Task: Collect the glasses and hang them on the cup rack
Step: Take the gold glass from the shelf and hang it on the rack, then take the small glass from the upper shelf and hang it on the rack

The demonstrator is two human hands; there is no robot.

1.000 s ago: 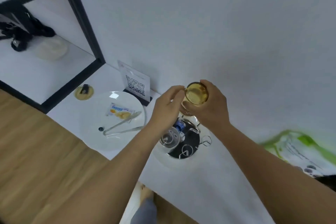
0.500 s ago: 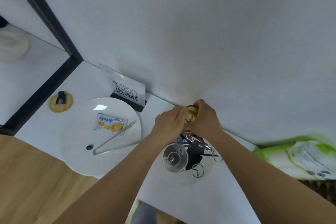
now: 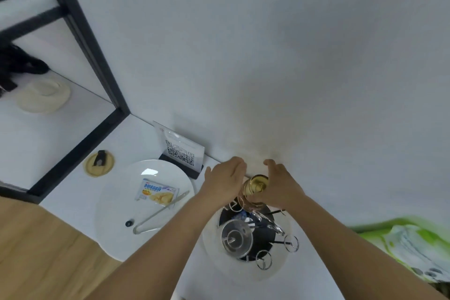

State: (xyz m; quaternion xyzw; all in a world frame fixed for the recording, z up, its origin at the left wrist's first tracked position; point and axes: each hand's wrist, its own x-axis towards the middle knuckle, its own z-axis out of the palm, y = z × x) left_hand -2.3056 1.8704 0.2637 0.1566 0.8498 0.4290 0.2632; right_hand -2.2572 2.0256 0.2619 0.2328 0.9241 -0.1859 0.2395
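Observation:
An amber glass (image 3: 255, 184) sits upside down on an arm at the back of the cup rack (image 3: 291, 243), a black base with chrome ring-tipped arms. A clear glass (image 3: 236, 238) hangs upside down on the rack's near side. My left hand (image 3: 224, 182) is just left of the amber glass with its fingers spread, off the glass. My right hand (image 3: 282, 187) is cupped loosely at the glass's right side, fingers lifted apart, its lower edge against the glass.
Under the rack lies a white round tray (image 3: 280, 273). To the left a white plate (image 3: 109, 214) holds a snack packet (image 3: 157, 193) and metal tongs (image 3: 158, 217). A QR sign (image 3: 181, 153) stands by the wall. A green packet (image 3: 409, 243) lies right; a black shelf frame (image 3: 80, 134) left.
Both hands carried the amber glass down and back onto the rack, then opened and drew apart from it. The view shifted as my head moved.

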